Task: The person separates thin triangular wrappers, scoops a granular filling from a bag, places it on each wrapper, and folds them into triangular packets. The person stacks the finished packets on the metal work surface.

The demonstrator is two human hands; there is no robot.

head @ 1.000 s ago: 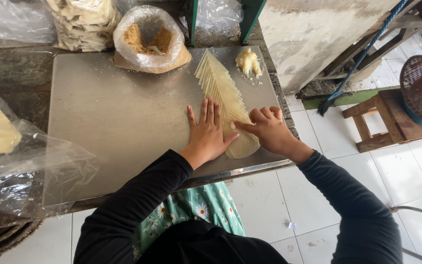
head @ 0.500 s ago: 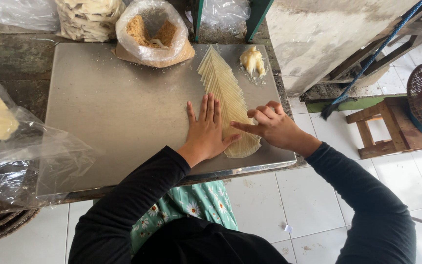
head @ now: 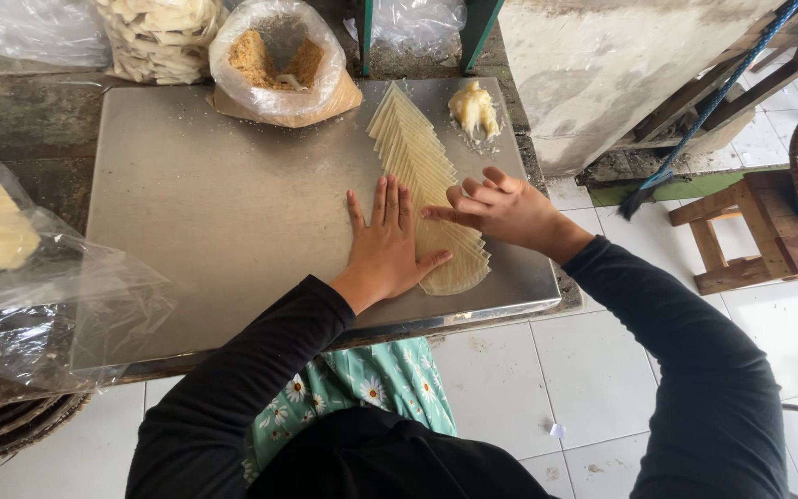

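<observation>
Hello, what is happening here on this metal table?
A person in black sleeves works a fanned row of thin pale yellow wrapper sheets on a flat steel tabletop. The left hand lies flat, pressing the near end of the row. The right hand touches the sheets with its fingertips. A clear plastic bag of brown crumbs and a pale dough lump sit at the far edge.

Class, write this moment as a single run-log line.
left hand: flat on wrappers | right hand: fingers on wrappers | wrappers: fanned row on tray | bag, paste: untouched
</observation>
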